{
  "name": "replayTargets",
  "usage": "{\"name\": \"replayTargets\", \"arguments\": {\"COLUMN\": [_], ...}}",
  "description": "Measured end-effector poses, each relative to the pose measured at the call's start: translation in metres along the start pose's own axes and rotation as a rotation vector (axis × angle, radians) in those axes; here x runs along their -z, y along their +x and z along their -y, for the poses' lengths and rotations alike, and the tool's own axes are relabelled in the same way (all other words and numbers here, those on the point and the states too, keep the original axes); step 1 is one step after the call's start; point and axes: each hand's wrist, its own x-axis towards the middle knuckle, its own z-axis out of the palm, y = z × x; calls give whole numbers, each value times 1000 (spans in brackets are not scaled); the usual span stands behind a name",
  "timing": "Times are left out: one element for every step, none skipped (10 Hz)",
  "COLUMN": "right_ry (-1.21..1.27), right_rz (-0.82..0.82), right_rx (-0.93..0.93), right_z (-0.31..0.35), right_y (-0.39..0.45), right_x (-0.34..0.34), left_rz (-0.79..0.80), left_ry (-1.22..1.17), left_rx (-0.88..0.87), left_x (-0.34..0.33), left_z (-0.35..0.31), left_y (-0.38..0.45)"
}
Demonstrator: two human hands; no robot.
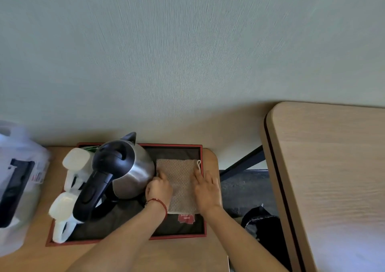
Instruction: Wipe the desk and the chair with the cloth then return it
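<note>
**Both hands flat on folded cloth in tray**

Count, near to far: 2 bare forearms, 2 hands, 1 red-rimmed tray (205,190), 1 cloth, 1 kettle, 2 white cups, 1 plastic bag, 2 wood surfaces.

Forearms come in from bottom edge, angled up toward tray centre-right. L wrist wears 1 red string bracelet (160,204). Left hand (159,188) sits on cloth's left edge, fingers curled w/ tips pressing down, right beside kettle body. Right hand (206,188) lies palm-down on cloth's right edge, fingers straight, close together, pointing away from the person.

Cloth (180,178): beige, textured, folded to a rectangle, lying flat in tray's right half, over the dark liner; red logo shows just below it.

Kettle (123,167), steel w/ black handle, stands mid-tray. The 2 cups (77,161) lie at tray's left. Tray rests on small desk (177,255). Bag (18,178) at far left, blurred. Larger wood top (333,178) to right, apart from desk.
</note>
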Motion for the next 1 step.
{"name": "replayTargets", "arguments": {"right_ry": [255], "right_rz": [-76], "right_rx": [-29], "right_z": [1], "right_y": [-2], "right_x": [9], "left_rz": [-110], "left_ry": [-236], "left_rx": [22], "left_x": [17], "left_z": [12], "left_y": [-9]}}
